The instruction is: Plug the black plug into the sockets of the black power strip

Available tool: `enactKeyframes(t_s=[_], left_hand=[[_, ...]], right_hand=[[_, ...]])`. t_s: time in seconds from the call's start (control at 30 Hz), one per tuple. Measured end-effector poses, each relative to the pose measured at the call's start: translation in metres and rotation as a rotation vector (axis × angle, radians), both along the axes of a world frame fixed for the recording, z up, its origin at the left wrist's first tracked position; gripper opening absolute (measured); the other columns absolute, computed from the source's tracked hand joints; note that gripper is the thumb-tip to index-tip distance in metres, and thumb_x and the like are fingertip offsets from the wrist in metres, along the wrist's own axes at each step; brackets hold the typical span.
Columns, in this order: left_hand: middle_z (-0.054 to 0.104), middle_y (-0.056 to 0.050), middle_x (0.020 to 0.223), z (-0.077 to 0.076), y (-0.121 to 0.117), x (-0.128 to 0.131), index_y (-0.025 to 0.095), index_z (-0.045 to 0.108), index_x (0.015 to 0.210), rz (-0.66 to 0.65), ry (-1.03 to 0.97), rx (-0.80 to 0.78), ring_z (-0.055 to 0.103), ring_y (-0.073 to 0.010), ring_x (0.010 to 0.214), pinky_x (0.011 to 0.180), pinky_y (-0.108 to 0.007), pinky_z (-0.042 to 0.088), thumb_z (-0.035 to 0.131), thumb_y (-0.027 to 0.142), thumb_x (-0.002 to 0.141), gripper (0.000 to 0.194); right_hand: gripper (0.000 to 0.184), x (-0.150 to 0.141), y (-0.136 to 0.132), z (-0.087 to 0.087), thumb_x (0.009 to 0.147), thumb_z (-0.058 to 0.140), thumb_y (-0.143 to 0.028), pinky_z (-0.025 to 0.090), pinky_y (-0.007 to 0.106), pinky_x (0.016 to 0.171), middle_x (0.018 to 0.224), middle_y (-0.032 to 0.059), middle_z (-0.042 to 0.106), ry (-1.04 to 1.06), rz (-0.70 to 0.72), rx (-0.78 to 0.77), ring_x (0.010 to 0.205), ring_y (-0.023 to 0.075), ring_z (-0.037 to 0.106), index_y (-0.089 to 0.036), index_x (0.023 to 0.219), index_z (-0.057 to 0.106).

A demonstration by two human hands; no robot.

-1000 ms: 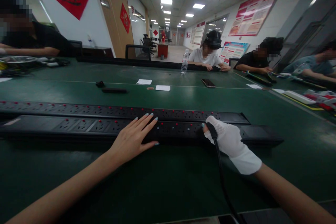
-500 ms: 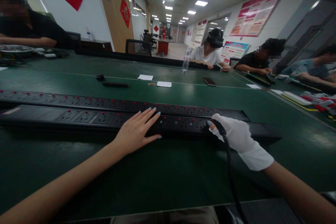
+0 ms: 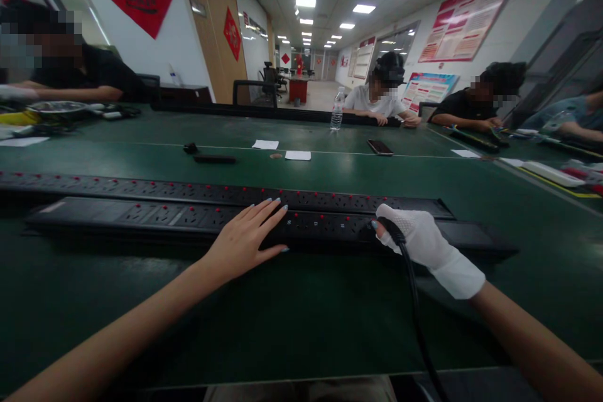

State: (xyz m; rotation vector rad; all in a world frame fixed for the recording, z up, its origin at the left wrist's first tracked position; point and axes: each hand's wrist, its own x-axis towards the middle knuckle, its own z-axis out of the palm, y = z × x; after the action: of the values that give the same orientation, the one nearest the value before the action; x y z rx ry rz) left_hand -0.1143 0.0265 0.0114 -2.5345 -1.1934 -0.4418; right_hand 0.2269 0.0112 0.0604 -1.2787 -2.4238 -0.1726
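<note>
Two long black power strips with red indicators lie side by side on the green table. My bare left hand (image 3: 249,232) rests with fingers spread on the nearer power strip (image 3: 113,226), left of its middle. On my right hand (image 3: 414,239) is a white glove with the fingertips bare. Its fingers are closed round a black power plug (image 3: 392,230) at a socket near the strip's right part. The plug's black cord (image 3: 414,314) hangs down over the table edge. The prongs are hidden, so how deep the plug sits I cannot tell. Behind lies the farther power strip (image 3: 325,196).
Across the green table (image 3: 301,314) are white paper slips (image 3: 298,155), a small black bar (image 3: 214,159), a phone (image 3: 379,147) and a water bottle (image 3: 337,110). Other people sit around the table, one in a white shirt (image 3: 367,100). Red and white parts lie at far right.
The view has tilted and shifted slightly, so the surroundings sit lower and a little to the right. Both hands stay in place on the strip and plug.
</note>
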Motion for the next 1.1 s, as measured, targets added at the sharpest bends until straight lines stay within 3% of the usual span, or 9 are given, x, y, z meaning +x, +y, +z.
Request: enactKeyframes(t_s=[0.3, 0.5, 0.6, 0.83, 1.1], left_hand=[[0.034, -0.013, 0.138, 0.009, -0.019, 0.0, 0.019, 0.025, 0.138, -0.021, 0.045, -0.07, 0.034, -0.0276, 0.125, 0.1, -0.045, 0.034, 0.041, 0.059, 0.082, 0.071], [0.051, -0.014, 0.115, 0.026, -0.015, 0.027, 0.015, 0.036, 0.133, -0.016, 0.017, -0.138, 0.049, -0.0256, 0.103, 0.087, -0.042, 0.043, 0.04, 0.063, 0.08, 0.071], [0.053, -0.014, 0.108, 0.023, -0.013, 0.043, 0.014, 0.041, 0.129, -0.06, 0.028, -0.148, 0.05, -0.0247, 0.094, 0.079, -0.039, 0.047, 0.038, 0.066, 0.078, 0.073], [0.055, -0.017, 0.111, 0.001, -0.019, 0.055, 0.011, 0.047, 0.125, -0.02, 0.071, -0.036, 0.05, -0.0299, 0.097, 0.08, -0.046, 0.045, 0.029, 0.066, 0.081, 0.072], [0.058, -0.02, 0.096, 0.007, -0.017, 0.094, 0.004, 0.054, 0.116, 0.009, 0.104, -0.01, 0.054, -0.0314, 0.083, 0.07, -0.048, 0.046, 0.034, 0.067, 0.078, 0.076]], right_hand=[[0.019, 0.015, 0.005, -0.001, 0.084, 0.045, -0.035, 0.036, 0.021, 0.05, 0.064, 0.0009, 0.06, -0.018, 0.123, -0.074, 0.052, 0.0108, 0.052, -0.02, 0.077, 0.053], [0.014, 0.032, 0.0, 0.009, 0.083, 0.047, -0.031, 0.033, 0.022, 0.051, 0.065, 0.0002, 0.058, -0.05, 0.173, -0.184, 0.053, 0.0102, 0.049, -0.02, 0.077, 0.054], [0.016, 0.043, -0.004, 0.009, 0.084, 0.045, -0.028, 0.031, 0.023, 0.05, 0.06, -0.0019, 0.053, -0.034, 0.159, -0.251, 0.049, 0.0092, 0.044, -0.02, 0.071, 0.05], [0.02, 0.045, -0.011, 0.008, 0.083, 0.043, -0.031, 0.026, 0.024, 0.049, 0.056, -0.0035, 0.047, -0.007, 0.068, -0.29, 0.048, 0.009, 0.036, -0.021, 0.067, 0.048], [0.019, 0.071, -0.004, 0.004, 0.082, 0.045, -0.031, 0.03, 0.025, 0.048, 0.058, -0.0015, 0.051, 0.02, -0.013, -0.339, 0.048, 0.0105, 0.042, -0.021, 0.067, 0.048]])
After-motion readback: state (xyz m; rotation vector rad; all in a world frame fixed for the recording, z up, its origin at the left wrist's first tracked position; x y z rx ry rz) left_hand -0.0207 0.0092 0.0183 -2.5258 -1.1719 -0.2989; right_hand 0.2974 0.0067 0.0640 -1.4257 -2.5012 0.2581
